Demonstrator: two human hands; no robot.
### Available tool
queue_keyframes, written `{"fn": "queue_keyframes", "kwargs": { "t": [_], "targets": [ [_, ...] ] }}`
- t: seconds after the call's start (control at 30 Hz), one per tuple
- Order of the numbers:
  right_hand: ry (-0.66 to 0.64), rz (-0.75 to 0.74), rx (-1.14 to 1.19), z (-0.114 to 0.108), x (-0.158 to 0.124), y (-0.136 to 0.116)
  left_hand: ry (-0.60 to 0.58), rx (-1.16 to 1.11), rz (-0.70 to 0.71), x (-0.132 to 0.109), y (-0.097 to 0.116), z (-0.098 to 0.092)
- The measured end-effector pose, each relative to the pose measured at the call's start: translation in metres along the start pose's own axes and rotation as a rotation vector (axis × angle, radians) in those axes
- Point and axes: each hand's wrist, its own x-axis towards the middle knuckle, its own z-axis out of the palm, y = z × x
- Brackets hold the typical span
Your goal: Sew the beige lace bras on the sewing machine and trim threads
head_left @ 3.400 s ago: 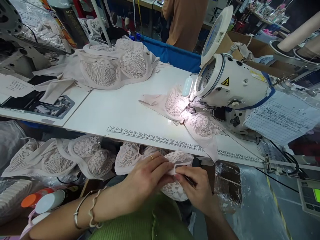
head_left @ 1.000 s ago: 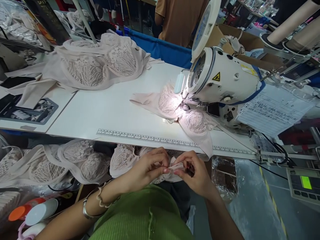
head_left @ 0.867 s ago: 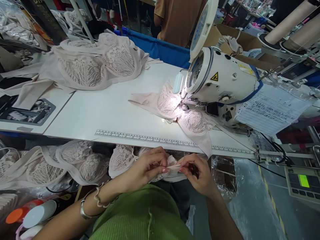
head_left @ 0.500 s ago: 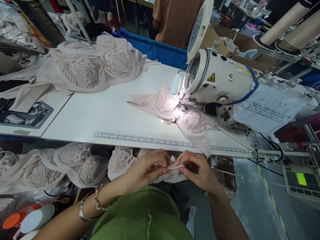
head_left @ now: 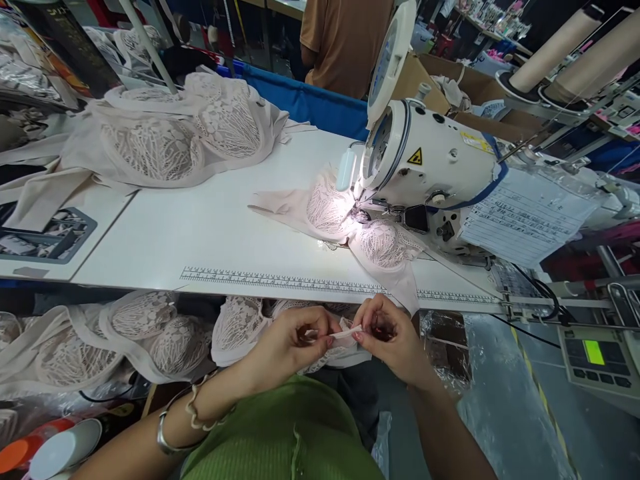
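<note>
Between my two hands, just below the table's front edge, a narrow pale pink fabric strip is stretched. My left hand pinches its left end, and my right hand pinches the right end. More of the lace bra hangs in my lap under my hands. Another lace bra lies under the lit needle area of the white sewing machine, one tip reaching over the table edge near my right hand.
A stack of lace bras lies on the white table at the left. More bras hang below its edge. A control box stands right. Bottles are lower left. A person in brown is beyond the blue cloth.
The view has shifted slightly. Both hands keep their pinch on the strip, which now looks narrower and straighter, and the right fingers have lifted a little.
</note>
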Motion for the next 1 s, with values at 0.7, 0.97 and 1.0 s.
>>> {"fn": "queue_keyframes", "kwargs": {
  "t": [0.7,0.97,1.0],
  "targets": [
    [0.038,-0.029,-0.246,-0.008,-0.008,0.006,0.153,0.019,-0.135,0.017,-0.005,0.008],
    [-0.054,0.053,-0.144,0.002,-0.001,0.003,0.124,-0.003,-0.150,0.018,-0.003,0.007],
    [-0.050,0.064,-0.124,0.003,-0.001,0.004,0.121,-0.011,-0.160,0.018,-0.002,0.006]
  ]
}}
